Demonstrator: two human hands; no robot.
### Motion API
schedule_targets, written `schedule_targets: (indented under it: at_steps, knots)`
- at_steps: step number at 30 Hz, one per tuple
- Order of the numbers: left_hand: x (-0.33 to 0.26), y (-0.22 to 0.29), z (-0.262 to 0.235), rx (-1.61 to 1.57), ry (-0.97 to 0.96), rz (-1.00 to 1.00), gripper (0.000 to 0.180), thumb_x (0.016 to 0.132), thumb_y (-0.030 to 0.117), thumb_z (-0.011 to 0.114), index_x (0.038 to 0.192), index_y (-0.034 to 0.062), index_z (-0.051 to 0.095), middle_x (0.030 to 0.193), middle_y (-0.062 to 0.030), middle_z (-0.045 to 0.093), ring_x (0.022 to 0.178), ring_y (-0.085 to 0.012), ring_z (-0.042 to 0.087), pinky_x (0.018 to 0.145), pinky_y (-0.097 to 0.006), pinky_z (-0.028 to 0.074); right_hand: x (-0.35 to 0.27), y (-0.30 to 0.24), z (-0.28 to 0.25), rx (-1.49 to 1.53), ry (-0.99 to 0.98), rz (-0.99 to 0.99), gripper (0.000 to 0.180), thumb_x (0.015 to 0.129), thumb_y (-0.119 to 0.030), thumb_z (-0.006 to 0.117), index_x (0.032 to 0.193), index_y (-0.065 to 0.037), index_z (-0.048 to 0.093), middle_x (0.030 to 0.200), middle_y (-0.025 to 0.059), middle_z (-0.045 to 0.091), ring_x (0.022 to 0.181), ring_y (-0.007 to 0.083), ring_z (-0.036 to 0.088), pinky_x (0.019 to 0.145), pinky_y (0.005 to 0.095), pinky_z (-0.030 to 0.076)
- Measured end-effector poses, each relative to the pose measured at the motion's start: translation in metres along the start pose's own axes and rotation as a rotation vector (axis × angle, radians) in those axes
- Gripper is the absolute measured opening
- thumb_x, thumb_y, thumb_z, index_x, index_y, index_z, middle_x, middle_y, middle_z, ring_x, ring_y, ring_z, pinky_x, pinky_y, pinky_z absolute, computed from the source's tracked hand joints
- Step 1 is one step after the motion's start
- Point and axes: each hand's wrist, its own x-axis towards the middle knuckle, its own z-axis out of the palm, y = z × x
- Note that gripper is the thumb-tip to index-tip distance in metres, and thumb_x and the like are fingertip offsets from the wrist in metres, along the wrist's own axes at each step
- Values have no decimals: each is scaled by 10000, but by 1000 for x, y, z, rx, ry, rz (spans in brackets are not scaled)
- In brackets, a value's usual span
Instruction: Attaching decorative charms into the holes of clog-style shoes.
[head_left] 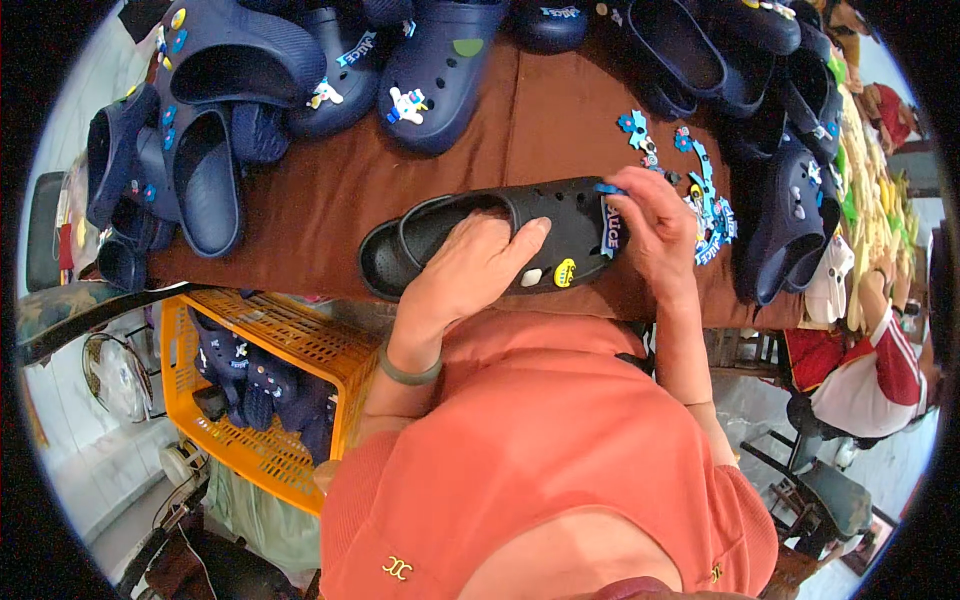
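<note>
A black clog (565, 215) lies sideways in front of me on the brown cloth, toe to the right. My left hand (470, 262) reaches into its foot opening, thumb over the upper, gripping it. At the toe, the fingers of my right hand (658, 225) pinch the end of a small blue charm (608, 188). Beside those fingertips, a blue lettered charm (611, 232) sits across the toe. A yellow charm (565, 272) and a small white charm (532, 276) are on the near side of the upper. Just beyond my right hand lie several loose charms (712, 212).
Dark blue clogs (440, 70) with charms line the far and left parts of the brown cloth (315, 215); more clogs (790, 225) are piled right. An orange crate (270, 475) holding clogs is below left. Another person (868, 385) sits at the right.
</note>
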Motion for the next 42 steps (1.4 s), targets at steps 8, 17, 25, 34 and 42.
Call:
schedule_targets:
  at_steps: [8, 17, 25, 34, 42]
  knots:
    - [2, -3, 2, -49, 15, 85, 424, 973, 322, 469, 889, -69, 608, 825, -315, 592, 833, -459, 591, 743, -481, 456, 16, 4, 10, -319, -109, -268, 187, 744, -124, 763, 917, -85, 704, 969, 51, 655, 982, 248, 583, 910, 391, 396]
    - [2, -3, 0, -1, 3, 59, 452, 980, 344, 459, 895, -72, 613, 830, -311, 599, 838, -456, 592, 750, -482, 454, 4, -4, -3, -488, -207, -319, 286, 751, -80, 730, 1030, -132, 695, 1035, 17, 630, 1029, 242, 555, 991, 480, 343]
    - [2, -4, 0, -5, -22, 4, 451, 975, 377, 477, 944, -50, 620, 786, -247, 620, 739, -376, 605, 711, -428, 464, 0, -16, -3, -498, -215, -276, 266, 770, -89, 723, 1032, -126, 695, 1035, 18, 630, 1022, 242, 556, 1026, 497, 316]
    - [1, -5, 1, 38, -20, -86, 446, 987, 364, 474, 897, -50, 615, 820, -304, 595, 819, -461, 587, 710, -490, 444, 16, -33, -10, -600, -409, -290, 218, 785, -80, 649, 996, -102, 701, 1035, 25, 632, 1031, 214, 572, 1067, 534, 275]
    - [0, -4, 5, 9, 29, -40, 391, 970, 335, 519, 1010, -42, 616, 893, -275, 626, 849, -432, 598, 763, -462, 460, -2, -30, 3, -716, -337, -313, 285, 749, -41, 604, 1023, -69, 678, 1061, 37, 620, 1055, 219, 566, 1075, 560, 258]
